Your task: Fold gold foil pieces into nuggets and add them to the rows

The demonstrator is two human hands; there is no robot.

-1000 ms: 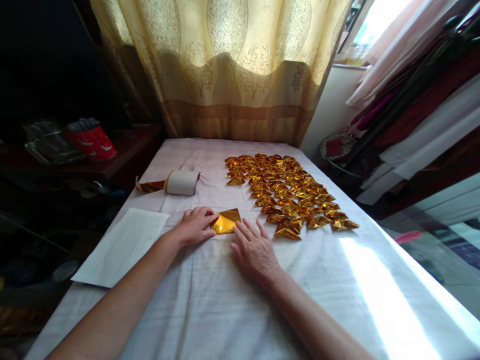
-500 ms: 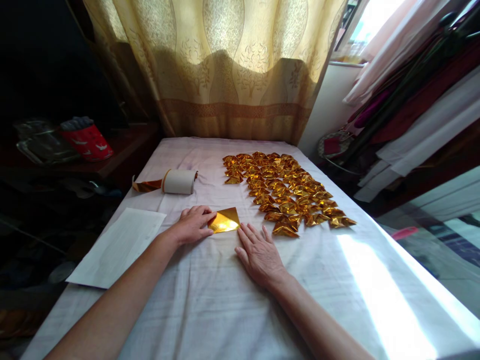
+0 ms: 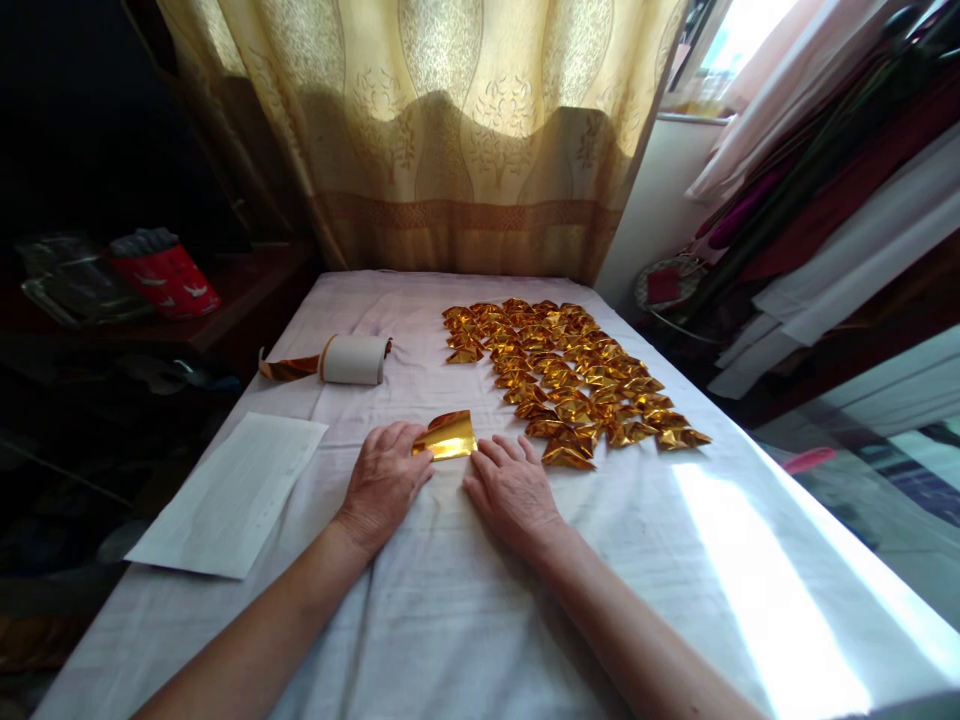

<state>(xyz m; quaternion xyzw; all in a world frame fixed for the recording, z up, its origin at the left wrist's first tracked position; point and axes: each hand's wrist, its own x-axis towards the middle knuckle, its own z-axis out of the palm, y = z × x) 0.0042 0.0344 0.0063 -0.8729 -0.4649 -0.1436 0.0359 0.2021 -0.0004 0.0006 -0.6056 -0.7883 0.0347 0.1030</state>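
Observation:
A small sheet of gold foil paper [image 3: 448,440] lies at the middle of the cloth, its far left part curled up. My left hand [image 3: 384,475] has its fingers bent on the left end of the sheet, thumb at the near edge. At the right near corner, the bent fingers and thumb of my right hand [image 3: 514,488] pinch the paper. Folded gold foil pieces [image 3: 574,390] stand in close rows just beyond and right of my right hand.
On the left of the white cloth [image 3: 420,600] are a white paper sheet [image 3: 236,495] and a white roll [image 3: 354,360] with a gold strip. A red cup [image 3: 169,280] stands on the dark side cabinet. Clothes [image 3: 840,240] hang at right; a curtain [image 3: 465,150] covers the back.
My left hand has turned over the sheet's left end, its thumb now at the near edge. The far left part of the paper has curled up. My right hand's fingers have drawn in slightly.

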